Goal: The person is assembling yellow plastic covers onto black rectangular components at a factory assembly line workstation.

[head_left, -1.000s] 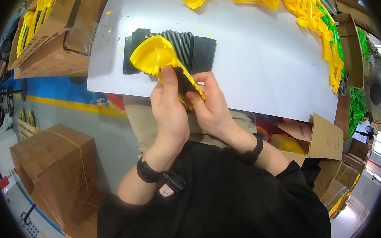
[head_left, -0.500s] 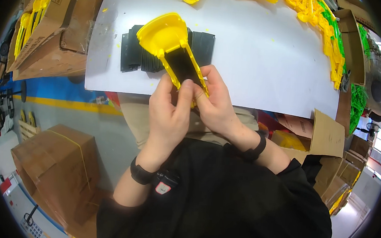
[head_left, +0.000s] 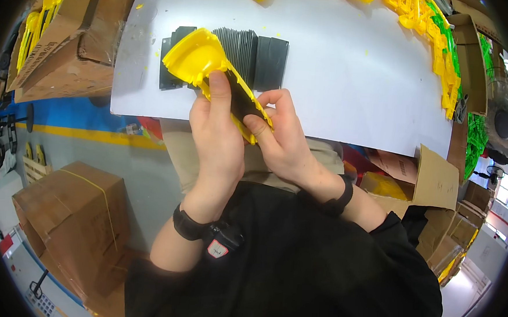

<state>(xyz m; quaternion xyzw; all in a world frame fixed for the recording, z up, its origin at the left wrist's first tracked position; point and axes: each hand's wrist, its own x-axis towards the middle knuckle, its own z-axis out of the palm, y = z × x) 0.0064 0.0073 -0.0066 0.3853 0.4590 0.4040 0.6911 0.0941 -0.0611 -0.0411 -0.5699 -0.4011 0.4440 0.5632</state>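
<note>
Presently, the yellow plastic part [head_left: 193, 60] was held in the air by both hands, above the front edge of the white worktop [head_left: 351, 89], with its scoop-shaped end turned away from the body and tilted to the left. By the left hand [head_left: 217, 136] a firm, nearly closed grip was formed: its thumb was laid on top, just beside the scoop, while its fingers were mostly hidden behind. By the right hand [head_left: 287, 137] the narrow lower end was pinched between thumb and bent forefinger, close to the black strip [head_left: 243, 102] lying between the side rails. From the thin walls, the part was judged to be light, rather stiff and somewhat slippery; its rails could perhaps be bent if pressed hard. It seemed best to be taken by both rails, or at the thicker base of the scoop. Behind it, dark flat pieces [head_left: 235, 50] were lined up on the worktop, and more yellow parts [head_left: 414, 17] were gathered along the far edge.
</note>
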